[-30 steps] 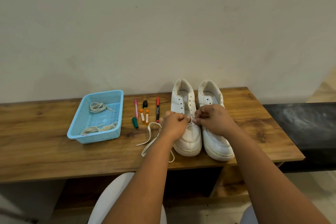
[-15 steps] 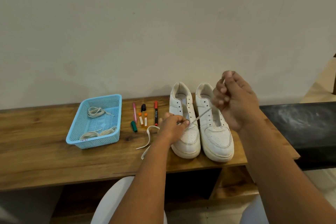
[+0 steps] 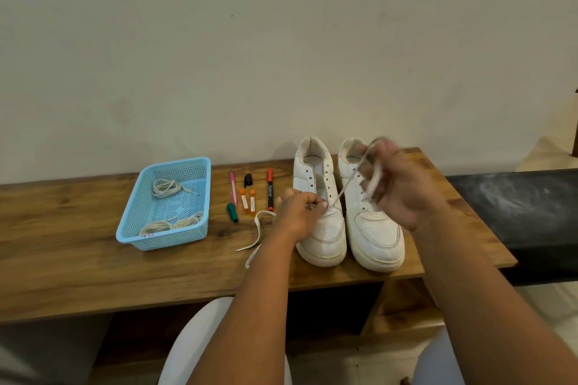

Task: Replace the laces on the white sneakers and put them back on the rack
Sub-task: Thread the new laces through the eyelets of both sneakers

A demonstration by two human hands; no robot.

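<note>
Both hands were on the lace (image 3: 342, 189): right hand (image 3: 403, 187), raised above the right sneaker (image 3: 370, 212), fingers curled round its free end, left hand (image 3: 300, 212) pinching it low at the left sneaker (image 3: 319, 212) eyelets. Largest down: counter (image 3: 78, 266), sneakers side by side, toes toward the person, then lace. It ran taut, up and rightward from left hand to right, so the pull belonged to the right hand.

Both hands (image 3: 403, 187) pull lace (image 3: 348, 186) through sneaker (image 3: 319, 212).
</note>
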